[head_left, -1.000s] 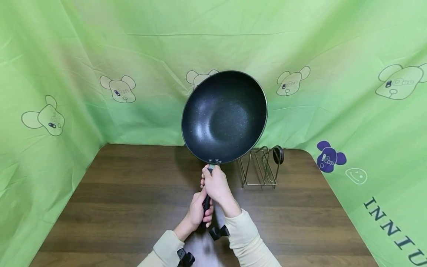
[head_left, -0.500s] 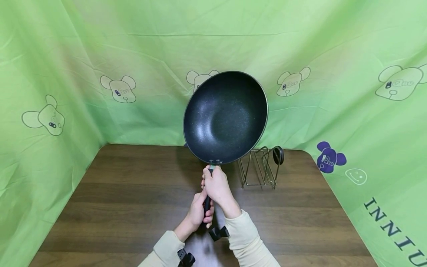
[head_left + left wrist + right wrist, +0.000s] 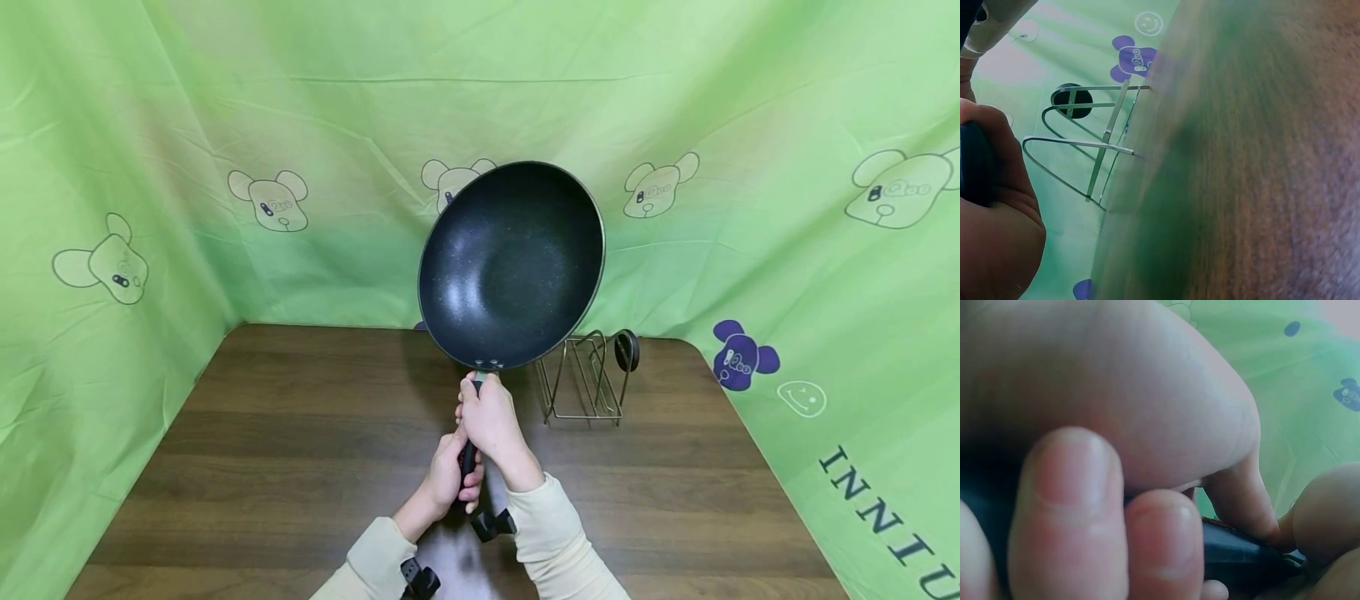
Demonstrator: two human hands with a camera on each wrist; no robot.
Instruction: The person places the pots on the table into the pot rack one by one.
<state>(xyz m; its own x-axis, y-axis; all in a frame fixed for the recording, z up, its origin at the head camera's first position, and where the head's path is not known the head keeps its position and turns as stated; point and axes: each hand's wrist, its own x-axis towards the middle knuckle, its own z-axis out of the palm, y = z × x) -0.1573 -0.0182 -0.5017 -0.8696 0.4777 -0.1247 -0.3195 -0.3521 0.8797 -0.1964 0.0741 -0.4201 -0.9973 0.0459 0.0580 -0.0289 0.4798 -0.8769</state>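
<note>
A deep black wok (image 3: 513, 267) is held up above the table, its inside facing me and its rim tilted. My right hand (image 3: 493, 421) grips the handle close to the pan. Lower down, my left hand (image 3: 447, 475) wraps round the same black handle (image 3: 467, 458). In the right wrist view, curled fingers (image 3: 1072, 506) lie in front of the dark handle (image 3: 1235, 550). The left wrist view catches part of a hand (image 3: 1004, 237) round a dark piece of the handle. Fingers hide most of the handle.
A metal wire rack (image 3: 585, 415) with a round black disc (image 3: 626, 350) stands on the wooden table (image 3: 300, 467), right of and behind the hands. The wok's lower right edge overlaps it in the head view. A green printed cloth (image 3: 337, 108) hangs behind and at both sides.
The wok has turned slightly and shifted a little to the right, so its opening looks narrower. Both hands keep their grip on the handle. The rack stays in place.
</note>
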